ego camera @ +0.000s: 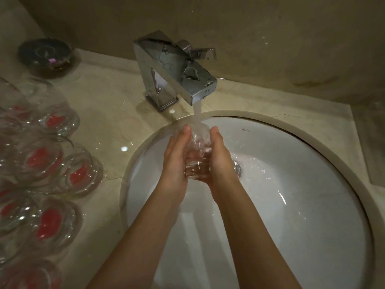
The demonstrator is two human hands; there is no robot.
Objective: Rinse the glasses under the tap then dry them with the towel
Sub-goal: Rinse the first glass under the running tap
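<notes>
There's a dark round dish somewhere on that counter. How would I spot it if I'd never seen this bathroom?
Start at the chrome tap behind the white sink, then look left along the counter to the back corner by the wall. The dark dish sits there, beyond the cluster of clear glasses. Unlike those see-through glasses, it is dark, shallow and stands alone.

left hand (177,157): cupped, gripping | right hand (218,157): cupped, gripping | forearms: both extended forward, converging
</notes>
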